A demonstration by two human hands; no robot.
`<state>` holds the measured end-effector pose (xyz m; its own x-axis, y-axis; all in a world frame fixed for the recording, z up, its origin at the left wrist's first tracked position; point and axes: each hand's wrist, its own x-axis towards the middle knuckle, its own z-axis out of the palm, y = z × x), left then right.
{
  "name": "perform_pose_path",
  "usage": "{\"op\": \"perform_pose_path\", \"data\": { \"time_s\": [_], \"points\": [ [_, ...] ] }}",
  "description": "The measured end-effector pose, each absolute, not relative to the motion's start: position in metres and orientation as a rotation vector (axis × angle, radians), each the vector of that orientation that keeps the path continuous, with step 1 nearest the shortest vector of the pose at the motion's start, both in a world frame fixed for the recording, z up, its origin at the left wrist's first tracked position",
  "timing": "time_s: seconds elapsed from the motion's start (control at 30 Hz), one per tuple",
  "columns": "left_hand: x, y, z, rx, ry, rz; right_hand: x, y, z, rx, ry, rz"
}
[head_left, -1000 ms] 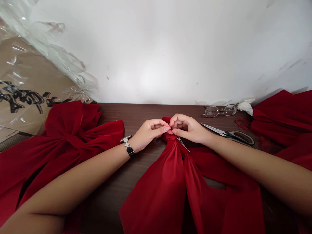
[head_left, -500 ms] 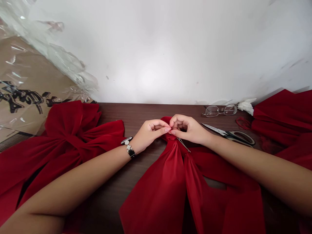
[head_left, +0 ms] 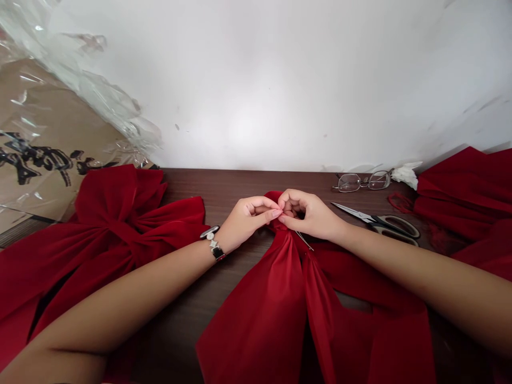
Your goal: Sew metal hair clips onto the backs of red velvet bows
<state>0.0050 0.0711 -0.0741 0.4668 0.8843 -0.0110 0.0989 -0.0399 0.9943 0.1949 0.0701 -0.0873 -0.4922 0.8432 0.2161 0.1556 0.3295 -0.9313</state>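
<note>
My left hand point(head_left: 253, 220) and my right hand point(head_left: 306, 214) meet tip to tip, both pinched closed, over the gathered top of a red fabric bow point(head_left: 276, 304). Whatever lies between the fingertips is too small or too hidden to name. Under my right hand, a thin metal clip point(head_left: 306, 241) pokes out beside the gathers. The bow's long tails spread toward me over the dark table. My left wrist wears a watch and a bracelet point(head_left: 214, 245).
Another red bow point(head_left: 116, 224) lies at left, before a cardboard box point(head_left: 36, 101) with clear plastic wrap. At right are scissors point(head_left: 376, 220), eyeglasses point(head_left: 362, 182), a crumpled white tissue point(head_left: 406, 175) and more red fabric point(head_left: 468, 197). A white wall point(head_left: 256, 80) stands behind the brown table point(head_left: 224, 184).
Both hands stay at the bow's gathers with fingertips together. My right hand sits slightly lower and hides more of the metal clip. My left wrist has turned slightly.
</note>
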Motion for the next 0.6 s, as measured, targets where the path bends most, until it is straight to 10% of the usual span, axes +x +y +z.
{"op": "perform_pose_path", "data": {
  "time_s": [0.6],
  "points": [
    [0.0045,0.0727,-0.0757,1.455,0.888,0.793,0.1989,0.0735,-0.0851,-0.812,-1.865,1.272]
  ]
}}
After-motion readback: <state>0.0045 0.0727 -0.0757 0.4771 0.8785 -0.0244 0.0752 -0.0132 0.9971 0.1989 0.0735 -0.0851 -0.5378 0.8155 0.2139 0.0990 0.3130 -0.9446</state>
